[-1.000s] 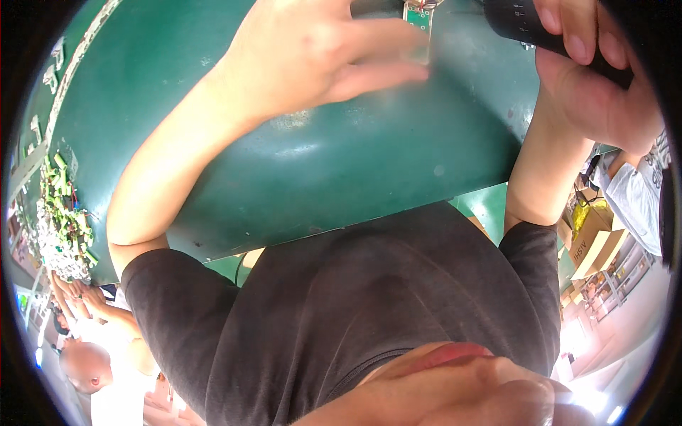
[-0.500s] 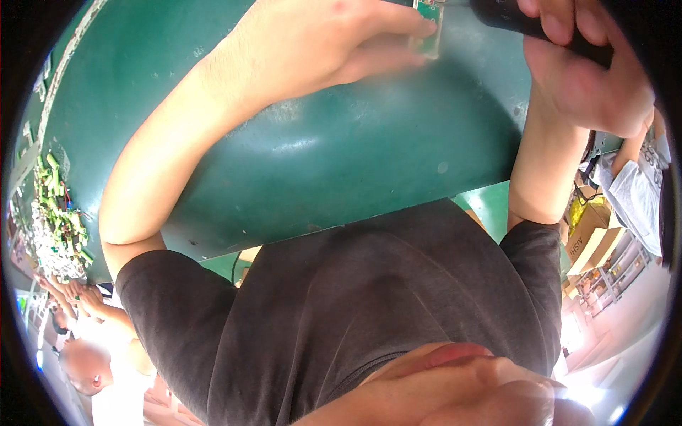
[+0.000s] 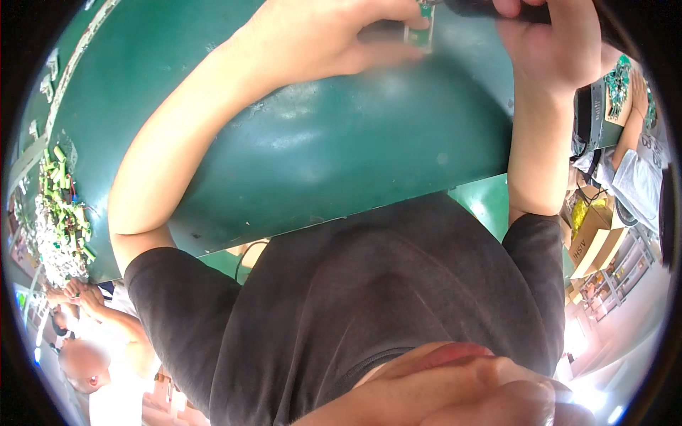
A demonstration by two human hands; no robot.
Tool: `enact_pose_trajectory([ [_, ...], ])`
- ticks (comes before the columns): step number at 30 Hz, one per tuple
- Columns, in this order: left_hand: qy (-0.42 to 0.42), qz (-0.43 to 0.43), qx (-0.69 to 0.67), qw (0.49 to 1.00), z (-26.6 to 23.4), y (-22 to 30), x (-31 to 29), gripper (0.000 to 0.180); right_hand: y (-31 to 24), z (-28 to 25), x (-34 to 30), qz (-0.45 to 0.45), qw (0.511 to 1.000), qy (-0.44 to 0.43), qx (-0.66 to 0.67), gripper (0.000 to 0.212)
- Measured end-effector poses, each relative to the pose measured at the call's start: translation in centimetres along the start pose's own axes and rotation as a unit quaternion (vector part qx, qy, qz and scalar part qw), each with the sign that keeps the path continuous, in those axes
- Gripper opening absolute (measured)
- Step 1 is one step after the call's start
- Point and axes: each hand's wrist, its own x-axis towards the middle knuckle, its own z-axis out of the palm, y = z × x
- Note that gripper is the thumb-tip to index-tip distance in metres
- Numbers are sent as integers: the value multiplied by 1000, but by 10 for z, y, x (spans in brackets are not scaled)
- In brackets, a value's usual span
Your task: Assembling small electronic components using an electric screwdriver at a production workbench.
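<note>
At the top edge, my left hand (image 3: 334, 39) is closed around a small green circuit board (image 3: 419, 37), with fingers at its side and face. The lower fingers are blurred. My right hand (image 3: 561, 50) wraps around a black rounded handheld tool (image 3: 469, 8), whose kind I cannot make out. Its thin end lies close to the board's upper part; whether the two touch is cut off by the frame edge. Both hands are above the green tabletop (image 3: 341, 142).
A heap of green and white small parts (image 3: 64, 220) lies on the table at the far left, beside a co-worker's hands (image 3: 82, 295). At the right are a tray of green boards (image 3: 618, 89), another person's arm (image 3: 629, 135) and a cardboard box (image 3: 593, 238).
Both hands have moved up slightly and to the left, with the board and the black tool. The tray of green boards at the right has come into view.
</note>
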Motion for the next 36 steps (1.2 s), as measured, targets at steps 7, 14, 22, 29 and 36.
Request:
enact_pose_trajectory([
  [7, 37, -137, 113, 983, -42, 1, 21, 28, 1, 10, -19, 141, 979, 137, 50, 38],
  [14, 145, -183, 322, 917, -128, -191, -17, 36, 5, 34, -11, 48, 980, 184, -53, 53],
  [22, 176, -229, 381, 879, -119, -208, -26, 34, 35, 27, -34, 81, 984, 148, -49, 65],
  [29, 129, -186, 289, 930, -120, -194, 11, 35, 19, 22, -27, 64, 992, 106, -38, 49],
  [36, 69, -123, 465, 874, -90, -333, 80, 48, 24, 24, -29, 138, 981, 134, -10, 66],
])
